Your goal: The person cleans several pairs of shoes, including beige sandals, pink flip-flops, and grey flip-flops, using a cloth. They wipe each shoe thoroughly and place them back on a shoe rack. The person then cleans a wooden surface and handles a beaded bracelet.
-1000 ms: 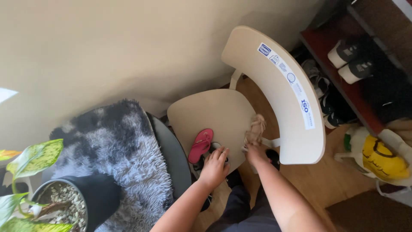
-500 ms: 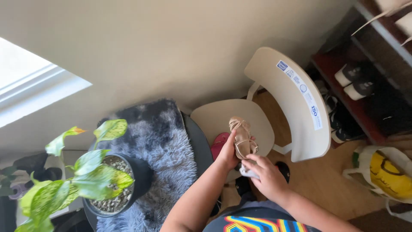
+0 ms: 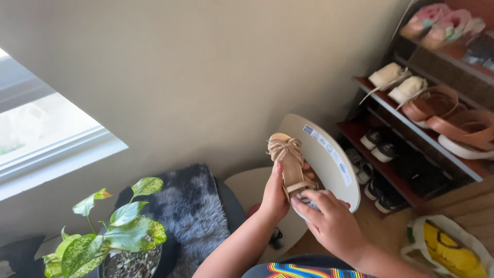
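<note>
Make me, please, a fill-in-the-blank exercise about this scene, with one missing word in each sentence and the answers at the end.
1. Both hands, the left hand and the right hand, hold a tan ____ with a knotted strap.
2. Behind the sandal stands a pale, cream-coloured ____.
3. The shoe rack is on the ____ side of the picture.
4. The potted plant stands beside a fluffy grey ____.

Missing words: sandal; chair; right; rug

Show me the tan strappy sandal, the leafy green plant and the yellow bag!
tan strappy sandal (image 3: 289, 157), head view, knotted front strap
leafy green potted plant (image 3: 135, 232), head view, big front leaf
yellow bag (image 3: 453, 253), head view, yellow side
</note>
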